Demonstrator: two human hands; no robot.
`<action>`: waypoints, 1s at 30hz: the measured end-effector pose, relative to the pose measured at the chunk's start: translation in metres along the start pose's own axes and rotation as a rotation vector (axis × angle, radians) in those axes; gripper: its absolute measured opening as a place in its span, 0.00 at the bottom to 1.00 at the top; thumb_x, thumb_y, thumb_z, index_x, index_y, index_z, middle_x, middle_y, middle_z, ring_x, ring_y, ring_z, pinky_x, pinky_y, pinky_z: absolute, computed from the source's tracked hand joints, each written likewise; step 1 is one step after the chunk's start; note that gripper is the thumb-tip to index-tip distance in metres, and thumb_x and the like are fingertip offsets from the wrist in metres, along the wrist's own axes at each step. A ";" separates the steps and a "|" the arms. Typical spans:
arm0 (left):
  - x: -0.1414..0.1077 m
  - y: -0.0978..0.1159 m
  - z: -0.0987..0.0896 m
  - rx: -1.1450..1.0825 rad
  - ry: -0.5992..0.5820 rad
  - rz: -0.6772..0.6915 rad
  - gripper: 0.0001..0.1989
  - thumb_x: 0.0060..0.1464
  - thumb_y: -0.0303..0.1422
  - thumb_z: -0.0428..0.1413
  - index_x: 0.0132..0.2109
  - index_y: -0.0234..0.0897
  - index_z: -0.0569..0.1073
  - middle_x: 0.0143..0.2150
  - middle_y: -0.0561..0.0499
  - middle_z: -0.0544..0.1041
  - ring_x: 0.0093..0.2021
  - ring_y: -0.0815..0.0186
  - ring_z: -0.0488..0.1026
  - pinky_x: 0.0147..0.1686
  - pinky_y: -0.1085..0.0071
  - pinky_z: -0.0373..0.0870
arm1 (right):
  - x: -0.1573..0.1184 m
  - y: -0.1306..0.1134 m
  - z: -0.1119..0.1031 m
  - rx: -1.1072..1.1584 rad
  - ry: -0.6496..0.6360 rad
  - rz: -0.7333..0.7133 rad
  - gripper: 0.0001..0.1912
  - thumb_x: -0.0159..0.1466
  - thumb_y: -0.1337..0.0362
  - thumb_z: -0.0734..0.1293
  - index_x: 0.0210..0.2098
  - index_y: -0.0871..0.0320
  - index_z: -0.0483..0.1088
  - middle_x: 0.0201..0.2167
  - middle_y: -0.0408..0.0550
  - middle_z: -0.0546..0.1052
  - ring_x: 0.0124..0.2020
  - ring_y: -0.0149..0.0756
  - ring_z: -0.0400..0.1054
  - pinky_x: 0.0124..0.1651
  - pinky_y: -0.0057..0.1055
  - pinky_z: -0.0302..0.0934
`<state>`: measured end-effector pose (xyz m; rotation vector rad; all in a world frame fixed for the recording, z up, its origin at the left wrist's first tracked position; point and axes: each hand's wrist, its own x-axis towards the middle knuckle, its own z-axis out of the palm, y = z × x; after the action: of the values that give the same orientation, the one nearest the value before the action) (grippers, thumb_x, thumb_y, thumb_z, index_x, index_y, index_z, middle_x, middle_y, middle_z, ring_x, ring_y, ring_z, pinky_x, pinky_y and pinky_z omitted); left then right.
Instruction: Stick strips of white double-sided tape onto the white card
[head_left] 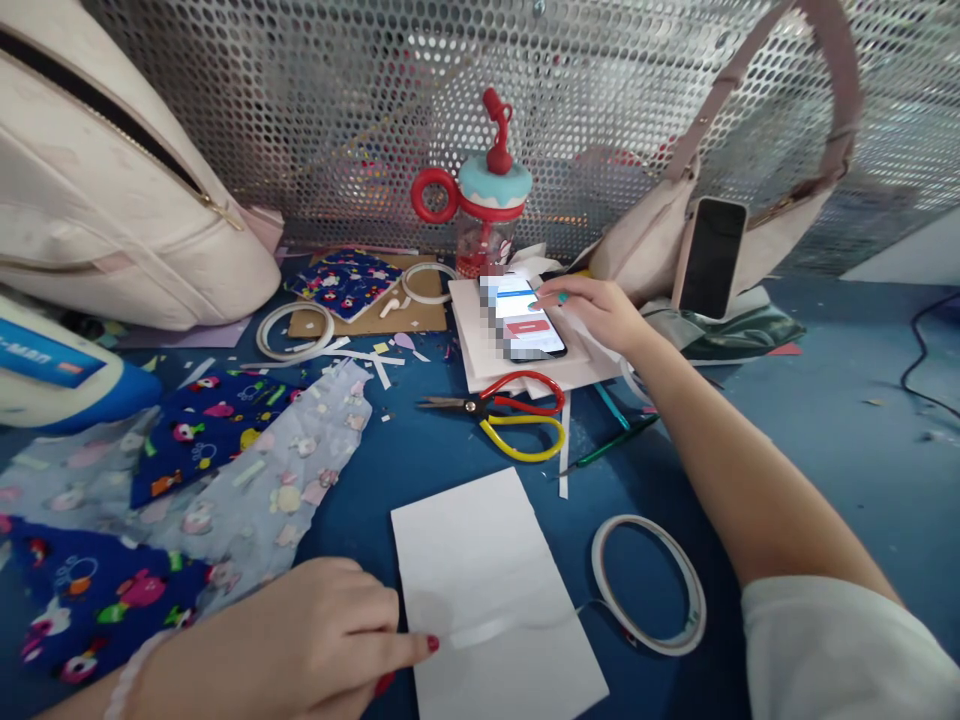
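Observation:
My left hand (307, 640) lies at the near left edge of a white card (487, 570). Its index finger is stretched onto the card, the other fingers are curled, and nothing visible is held. A strip of clear tape (487, 632) crosses the card from near that fingertip toward a tape roll (694, 625) on the right. Farther back, my right hand (592, 308) reaches over a lit phone (529, 320), fingers extended at its screen, not gripping it. The phone rests on a stack of pale card sheets (469, 345). Scissors (499, 408) with red and yellow handles lie between the phone and the white card.
Patterned fabric pieces (247, 480) spread across the left. Behind are tape rolls (271, 345), paper scraps, a cup with a red handle (491, 215) and a backpack (97, 200). On the right, a second phone (712, 258) leans against a handbag (645, 235). Perforated metal (300, 110) stands behind.

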<state>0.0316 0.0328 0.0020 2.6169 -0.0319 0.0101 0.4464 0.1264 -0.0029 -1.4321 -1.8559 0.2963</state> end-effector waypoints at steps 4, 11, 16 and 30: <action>-0.001 0.000 0.001 -0.005 -0.007 0.003 0.24 0.56 0.20 0.49 0.58 0.40 0.65 0.38 0.51 0.76 0.34 0.63 0.71 0.33 0.67 0.64 | 0.000 0.002 0.000 -0.009 0.012 -0.016 0.17 0.60 0.65 0.58 0.43 0.56 0.74 0.37 0.45 0.82 0.48 0.43 0.73 0.57 0.43 0.61; 0.000 0.000 0.000 0.009 0.003 0.001 0.23 0.56 0.20 0.49 0.58 0.40 0.65 0.38 0.52 0.76 0.33 0.64 0.72 0.33 0.67 0.64 | 0.001 0.004 -0.002 0.014 0.009 -0.042 0.17 0.60 0.66 0.58 0.45 0.55 0.73 0.37 0.46 0.81 0.48 0.44 0.72 0.57 0.45 0.61; 0.001 0.001 0.000 0.014 0.022 -0.003 0.22 0.56 0.21 0.50 0.57 0.40 0.66 0.37 0.52 0.76 0.33 0.64 0.72 0.32 0.68 0.64 | 0.002 0.002 -0.007 0.058 0.045 -0.016 0.17 0.60 0.66 0.59 0.47 0.54 0.72 0.38 0.46 0.81 0.48 0.44 0.73 0.56 0.47 0.62; 0.002 0.001 -0.002 0.012 0.023 -0.002 0.22 0.56 0.21 0.49 0.57 0.40 0.66 0.36 0.52 0.76 0.33 0.65 0.72 0.32 0.68 0.63 | 0.003 0.002 -0.006 0.045 0.027 -0.006 0.15 0.61 0.64 0.60 0.46 0.53 0.71 0.37 0.46 0.80 0.46 0.43 0.72 0.52 0.44 0.63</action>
<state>0.0333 0.0326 0.0043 2.6289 -0.0217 0.0401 0.4520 0.1281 0.0015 -1.3929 -1.8206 0.3124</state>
